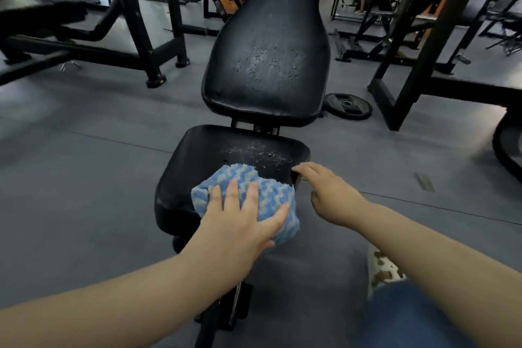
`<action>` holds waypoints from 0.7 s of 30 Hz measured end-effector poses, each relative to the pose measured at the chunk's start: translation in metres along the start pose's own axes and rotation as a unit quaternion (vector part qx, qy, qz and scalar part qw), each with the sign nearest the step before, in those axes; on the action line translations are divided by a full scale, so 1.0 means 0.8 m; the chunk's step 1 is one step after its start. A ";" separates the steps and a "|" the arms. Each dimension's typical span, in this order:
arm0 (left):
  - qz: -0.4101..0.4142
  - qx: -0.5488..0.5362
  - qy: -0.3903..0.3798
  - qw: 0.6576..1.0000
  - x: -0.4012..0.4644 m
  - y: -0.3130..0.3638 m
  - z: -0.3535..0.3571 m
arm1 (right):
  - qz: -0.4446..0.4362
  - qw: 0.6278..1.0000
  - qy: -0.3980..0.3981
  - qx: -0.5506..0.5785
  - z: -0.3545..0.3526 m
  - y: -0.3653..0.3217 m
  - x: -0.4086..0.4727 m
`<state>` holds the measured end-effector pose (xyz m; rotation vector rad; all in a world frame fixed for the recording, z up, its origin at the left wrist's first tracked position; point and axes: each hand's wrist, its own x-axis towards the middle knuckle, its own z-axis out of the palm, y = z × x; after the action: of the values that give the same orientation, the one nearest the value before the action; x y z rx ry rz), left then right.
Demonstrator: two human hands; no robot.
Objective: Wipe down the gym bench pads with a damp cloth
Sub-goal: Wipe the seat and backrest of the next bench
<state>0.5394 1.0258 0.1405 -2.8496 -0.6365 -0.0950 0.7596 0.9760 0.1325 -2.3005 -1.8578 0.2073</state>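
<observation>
Cloth [254, 192]: on seat [197, 155], under my flat left hand [240, 217].
Right hand [327, 192]: fingers relaxed, touching seat's right edge.

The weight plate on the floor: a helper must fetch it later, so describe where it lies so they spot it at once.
Start at the black bench's upright back pad in the middle of the gym. Look at the grey floor just right of that pad's lower edge, where the weight plate lies flat. It is the only round black disc there; everything around it is straight black frame tubing.
</observation>
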 end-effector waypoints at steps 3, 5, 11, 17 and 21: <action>-0.037 0.025 -0.034 0.998 0.011 0.026 -0.017 | -0.050 0.999 0.007 0.001 -0.005 0.014 0.010; -0.080 0.060 -0.059 0.993 0.020 0.046 -0.007 | -0.085 0.996 -0.001 -0.010 -0.013 0.025 0.021; -0.162 0.118 -0.176 0.964 0.065 0.089 -0.011 | -0.173 0.983 -0.052 -0.018 -0.033 0.053 0.065; -0.239 0.172 -0.207 0.933 0.125 0.116 0.005 | -0.179 0.983 -0.033 0.032 -0.029 0.092 0.100; -0.289 0.207 -0.210 0.911 0.173 0.126 0.028 | -0.191 0.978 -0.030 0.073 -0.023 0.131 0.106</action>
<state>0.7081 0.9994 0.1139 -2.1947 -1.3834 0.5107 0.8812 1.0362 0.1270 -1.8186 -2.1872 0.3468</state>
